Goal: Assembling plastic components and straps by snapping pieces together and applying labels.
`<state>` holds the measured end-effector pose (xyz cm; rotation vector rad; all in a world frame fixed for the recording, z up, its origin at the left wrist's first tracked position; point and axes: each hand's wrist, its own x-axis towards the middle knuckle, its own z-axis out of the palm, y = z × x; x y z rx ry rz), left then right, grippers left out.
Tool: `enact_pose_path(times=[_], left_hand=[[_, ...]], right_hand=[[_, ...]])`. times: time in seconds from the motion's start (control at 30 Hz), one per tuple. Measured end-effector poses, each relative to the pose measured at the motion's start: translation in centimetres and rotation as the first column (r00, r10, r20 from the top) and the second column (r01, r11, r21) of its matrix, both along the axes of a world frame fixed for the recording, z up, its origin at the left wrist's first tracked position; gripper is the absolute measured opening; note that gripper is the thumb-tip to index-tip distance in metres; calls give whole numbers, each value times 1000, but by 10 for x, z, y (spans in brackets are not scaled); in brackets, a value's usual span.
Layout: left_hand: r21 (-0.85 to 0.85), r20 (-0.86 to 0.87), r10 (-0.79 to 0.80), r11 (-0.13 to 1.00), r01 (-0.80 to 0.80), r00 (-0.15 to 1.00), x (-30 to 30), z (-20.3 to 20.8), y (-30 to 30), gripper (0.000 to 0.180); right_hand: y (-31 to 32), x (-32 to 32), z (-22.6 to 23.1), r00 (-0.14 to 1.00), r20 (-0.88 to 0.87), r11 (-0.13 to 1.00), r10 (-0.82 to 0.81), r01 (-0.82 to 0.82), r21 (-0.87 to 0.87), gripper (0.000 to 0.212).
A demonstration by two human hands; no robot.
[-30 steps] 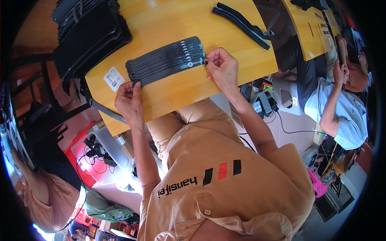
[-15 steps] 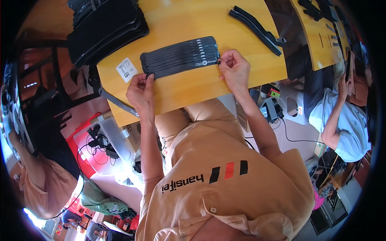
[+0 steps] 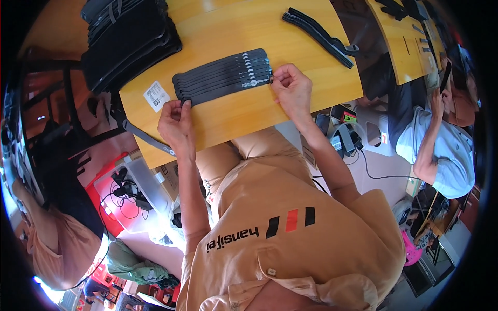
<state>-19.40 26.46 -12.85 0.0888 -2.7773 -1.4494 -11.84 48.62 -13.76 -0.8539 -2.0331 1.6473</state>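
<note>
Several black straps (image 3: 220, 75) lie overlapped in a fanned row on the yellow wooden table (image 3: 233, 116), with pale printing near their right ends. My left hand (image 3: 176, 126) pinches the left end of the nearest strap between thumb and fingertips. At that strap's other end, my right hand (image 3: 294, 92) is closed in a pinch on its tip, which the fingers partly hide. A white printed label (image 3: 156, 96) lies left of the row. One loose grey-black strap (image 3: 148, 137) runs along the table's left edge, close to my left wrist.
A tall pile of black straps (image 3: 132, 49) stands at the back left. Towards the back right lies a narrow black bundle (image 3: 321, 36). Below the table are a clear bin with cables (image 3: 129, 192) and chargers (image 3: 346, 139). A co-worker in light blue (image 3: 438, 150) is at the right.
The whole view has shifted slightly, so the table appears further left. Both hands stay at the two ends of the nearest strap, with little visible movement against the row.
</note>
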Motion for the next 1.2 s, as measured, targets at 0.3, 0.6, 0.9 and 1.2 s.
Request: enact_pose_path(times=[0.3,0.6,0.9,1.2], left_hand=[[19,-32,2,1000,-1,999,3,-3,1,14],[-92,-121,-9,996,-2,993,2,1,2,18],[28,-111,-45,998,48,993,1,4,-7,18],[-484,-325,-522,808,335,789,15,18,27,60]], right_hand=[[0,0,-2,1000,-2,998,14,-14,65,9],[1,-1,-3,1000,-6,992,16,-15,126,10],[8,1,-6,997,15,966,76,-77,248,12],[-13,-12,26,960,-50,701,276,-166,694,32]])
